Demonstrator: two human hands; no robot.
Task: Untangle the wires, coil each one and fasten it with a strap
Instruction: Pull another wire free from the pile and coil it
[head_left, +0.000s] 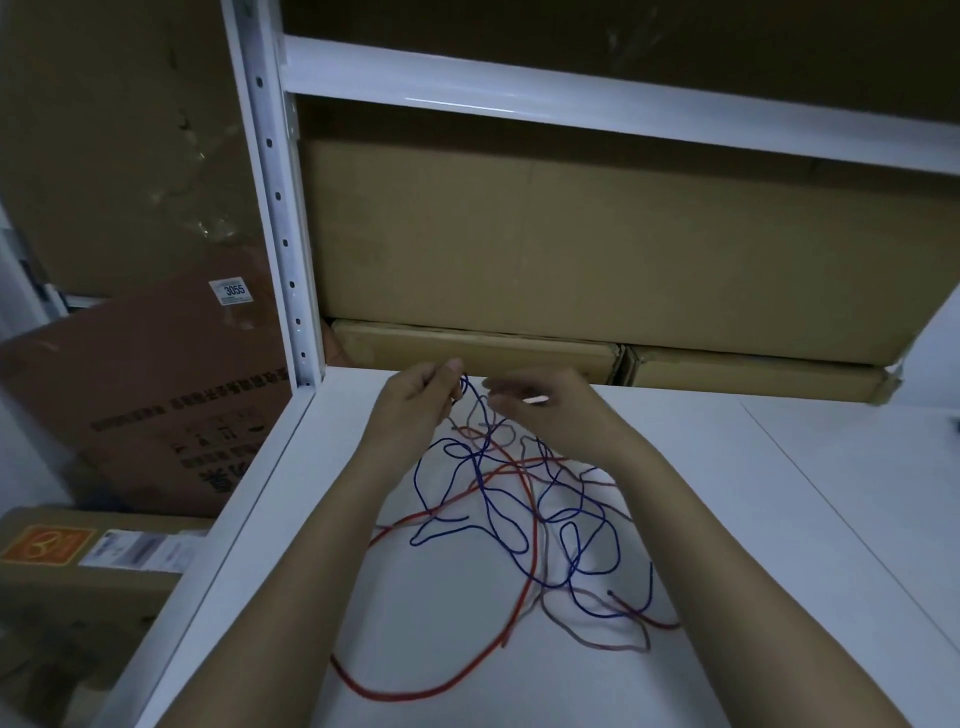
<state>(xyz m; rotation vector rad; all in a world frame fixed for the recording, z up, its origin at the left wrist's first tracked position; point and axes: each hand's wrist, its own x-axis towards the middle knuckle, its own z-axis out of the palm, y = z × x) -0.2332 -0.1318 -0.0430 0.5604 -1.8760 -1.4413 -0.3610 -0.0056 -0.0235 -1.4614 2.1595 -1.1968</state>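
A tangle of wires lies on the white shelf surface (753, 519) between my forearms. A blue wire (485, 499) loops through a red wire (524, 571) and a pale grey-pink wire (592, 631). My left hand (415, 400) is raised at the far edge and pinches the top of the blue wire, which hangs down from its fingers. Just to its right, my right hand (550, 410) has its fingers curled beside that strand; whether it holds a wire is unclear. No strap is visible.
Flat cardboard boxes (483, 348) are stacked at the back of the shelf under a larger carton (571, 249). A white perforated upright (280, 208) stands at the left. More cartons (156, 395) sit lower left, beyond the shelf edge.
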